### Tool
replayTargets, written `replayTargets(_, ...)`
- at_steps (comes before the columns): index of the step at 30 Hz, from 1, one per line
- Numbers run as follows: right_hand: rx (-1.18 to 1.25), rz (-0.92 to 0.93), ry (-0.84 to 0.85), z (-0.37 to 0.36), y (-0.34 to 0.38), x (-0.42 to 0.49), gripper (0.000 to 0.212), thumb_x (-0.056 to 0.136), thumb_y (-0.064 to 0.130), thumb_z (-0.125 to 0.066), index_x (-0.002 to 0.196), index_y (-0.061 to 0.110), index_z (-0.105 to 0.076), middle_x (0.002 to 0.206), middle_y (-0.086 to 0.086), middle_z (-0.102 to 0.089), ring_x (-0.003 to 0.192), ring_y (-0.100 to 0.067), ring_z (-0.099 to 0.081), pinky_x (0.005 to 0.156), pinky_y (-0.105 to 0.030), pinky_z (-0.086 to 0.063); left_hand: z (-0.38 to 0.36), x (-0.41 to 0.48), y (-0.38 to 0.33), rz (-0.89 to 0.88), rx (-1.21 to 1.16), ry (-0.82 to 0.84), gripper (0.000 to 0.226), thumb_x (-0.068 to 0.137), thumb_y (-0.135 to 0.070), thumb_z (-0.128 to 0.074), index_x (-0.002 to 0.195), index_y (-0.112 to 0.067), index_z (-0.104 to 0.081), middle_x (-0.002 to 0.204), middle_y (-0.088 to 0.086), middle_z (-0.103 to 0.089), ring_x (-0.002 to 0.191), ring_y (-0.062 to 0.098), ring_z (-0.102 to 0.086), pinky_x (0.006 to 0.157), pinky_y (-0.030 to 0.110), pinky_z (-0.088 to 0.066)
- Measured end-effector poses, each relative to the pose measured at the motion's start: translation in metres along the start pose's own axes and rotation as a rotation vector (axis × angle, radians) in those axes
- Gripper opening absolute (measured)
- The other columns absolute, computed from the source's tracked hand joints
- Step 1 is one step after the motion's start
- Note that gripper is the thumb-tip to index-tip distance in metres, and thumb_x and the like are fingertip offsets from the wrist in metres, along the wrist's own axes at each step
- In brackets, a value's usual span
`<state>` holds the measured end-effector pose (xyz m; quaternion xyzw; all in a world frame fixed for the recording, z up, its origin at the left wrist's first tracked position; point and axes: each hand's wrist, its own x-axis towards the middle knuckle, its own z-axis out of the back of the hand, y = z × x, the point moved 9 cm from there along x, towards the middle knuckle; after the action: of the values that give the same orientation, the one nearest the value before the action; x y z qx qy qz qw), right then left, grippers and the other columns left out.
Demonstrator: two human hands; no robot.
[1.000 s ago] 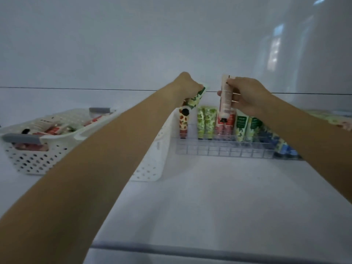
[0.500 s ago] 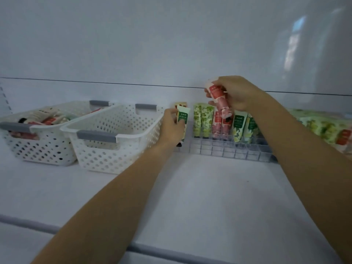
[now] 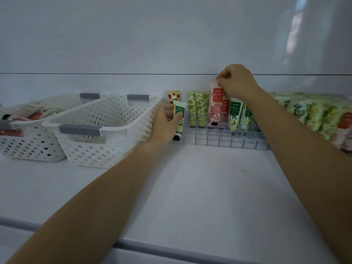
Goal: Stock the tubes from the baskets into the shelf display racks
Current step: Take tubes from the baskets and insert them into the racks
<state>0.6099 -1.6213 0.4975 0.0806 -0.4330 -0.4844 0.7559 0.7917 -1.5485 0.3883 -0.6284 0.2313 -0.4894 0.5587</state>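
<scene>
My left hand [image 3: 164, 123] grips a green-and-white tube [image 3: 179, 119], cap down, between the near white basket [image 3: 106, 130] and the clear wire-grid display rack [image 3: 224, 137]. My right hand [image 3: 236, 80] pinches the top of a pink floral tube [image 3: 216, 103] that stands cap down in the rack among green tubes [image 3: 198, 109]. A strawberry-print tube [image 3: 173, 96] stands behind my left hand. The far basket [image 3: 32, 147] at the left holds several tubes.
More green, blue and pink tubes [image 3: 314, 115] fill the rack row at the right. The white shelf board [image 3: 190, 187] runs to a grey front rail [image 3: 171, 248]. A white back wall rises behind the rack.
The pink tube has turned upright and come down into the rack under my right hand. My left hand holds its tube slightly lower beside the rack. The view has shifted left and down.
</scene>
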Motion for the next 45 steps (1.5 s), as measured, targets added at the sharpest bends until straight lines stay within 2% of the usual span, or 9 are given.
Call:
replayTargets(4, -0.017, 0.022, -0.125, 0.012, 0.001, 0.002, 0.02, 0.095, 0.012, -0.046, 0.107, 0.006, -0.061, 0.117, -0.01, -0.06, 0.093, -0.012, -0.051, 0.076, -0.02, -0.037, -0.001, -0.001, 0.0, -0.004, 0.009, 0.013, 0.036, 0.092, -0.011, -0.054, 0.127, -0.005, -0.044, 0.11, 0.012, -0.059, 0.087, 0.018, -0.056, 0.071, 0.03, -0.052)
replayTargets(17, -0.139, 0.059, -0.106, -0.001, 0.0, -0.009, 0.022, 0.096, 0.008, -0.039, 0.11, 0.0, -0.054, 0.117, -0.017, -0.057, 0.105, -0.026, -0.053, 0.076, -0.027, -0.039, -0.002, -0.004, 0.0, -0.004, 0.002, 0.028, 0.037, 0.092, -0.012, -0.055, 0.127, -0.006, -0.045, 0.109, 0.01, -0.06, 0.087, 0.017, -0.056, 0.078, 0.037, -0.052)
replayTargets(23, -0.307, 0.117, 0.137, -0.029, 0.001, -0.015, 0.025, 0.094, 0.009, -0.045, 0.114, 0.001, -0.058, 0.121, -0.015, -0.057, 0.109, -0.026, -0.053, 0.085, -0.029, -0.04, 0.0, -0.005, 0.0, -0.005, 0.004, 0.03, 0.036, 0.092, -0.012, -0.055, 0.126, -0.008, -0.046, 0.106, 0.007, -0.06, 0.087, 0.017, -0.056, 0.081, 0.039, -0.052)
replayTargets(29, -0.152, 0.234, -0.074, -0.005, 0.024, -0.016, 0.024, 0.091, 0.014, -0.049, 0.111, 0.01, -0.061, 0.112, -0.007, -0.058, 0.093, -0.016, -0.052, 0.079, -0.027, -0.041, -0.001, -0.007, -0.003, -0.017, -0.014, 0.042, 0.039, 0.093, -0.013, -0.054, 0.13, -0.007, -0.046, 0.108, 0.011, -0.062, 0.093, 0.021, -0.06, 0.085, 0.041, -0.052)
replayTargets(32, 0.047, 0.188, 0.133, -0.02, 0.028, -0.018, 0.023, 0.09, 0.023, -0.057, 0.111, 0.014, -0.063, 0.102, -0.001, -0.061, 0.086, -0.009, -0.054, 0.078, -0.023, -0.042, -0.007, -0.01, -0.011, -0.068, -0.046, 0.094, 0.038, 0.093, -0.012, -0.053, 0.13, -0.008, -0.048, 0.102, 0.008, -0.063, 0.091, 0.017, -0.062, 0.084, 0.035, -0.053)
replayTargets(36, 0.14, 0.094, 0.451, -0.047, 0.028, -0.031, 0.027, 0.089, 0.027, -0.061, 0.112, 0.012, -0.062, 0.094, -0.001, -0.065, 0.076, -0.011, -0.063, 0.065, -0.019, -0.051, -0.02, -0.016, -0.023, -0.181, -0.056, 0.16, 0.031, 0.092, -0.013, -0.054, 0.123, -0.011, -0.053, 0.086, -0.009, -0.062, 0.069, -0.01, -0.062, 0.06, 0.004, -0.046)
replayTargets(39, 0.197, 0.043, 0.527, -0.041, 0.027, -0.033, 0.018, 0.088, 0.016, -0.062, 0.106, 0.01, -0.062, 0.086, -0.001, -0.066, 0.061, -0.004, -0.065, 0.053, -0.013, -0.051, -0.029, -0.018, -0.032, -0.218, -0.042, 0.179, 0.036, 0.093, -0.017, -0.054, 0.128, -0.011, -0.051, 0.092, -0.004, -0.062, 0.078, -0.001, -0.06, 0.064, 0.003, -0.046)
replayTargets(42, 0.18, 0.048, 0.462, -0.011, 0.026, -0.024, 0.015, 0.088, 0.012, -0.061, 0.103, 0.011, -0.06, 0.086, -0.001, -0.066, 0.066, -0.009, -0.065, 0.054, -0.015, -0.052, -0.042, -0.022, -0.046, -0.341, 0.101, 0.195, 0.033, 0.096, -0.018, -0.047, 0.127, -0.009, -0.052, 0.093, -0.007, -0.062, 0.08, 0.002, -0.058, 0.067, 0.007, -0.047)
replayTargets(45, 0.089, 0.045, 0.346, 0.032, 0.011, -0.014, 0.012, 0.089, 0.01, -0.059, 0.101, 0.011, -0.058, 0.085, -0.003, -0.064, 0.07, -0.012, -0.062, 0.06, -0.021, -0.05, -0.071, -0.03, -0.05, -0.538, 0.51, 0.308, 0.03, 0.097, -0.018, -0.044, 0.121, -0.008, -0.057, 0.109, 0.004, -0.063, 0.096, 0.014, -0.056, 0.075, 0.016, -0.042)
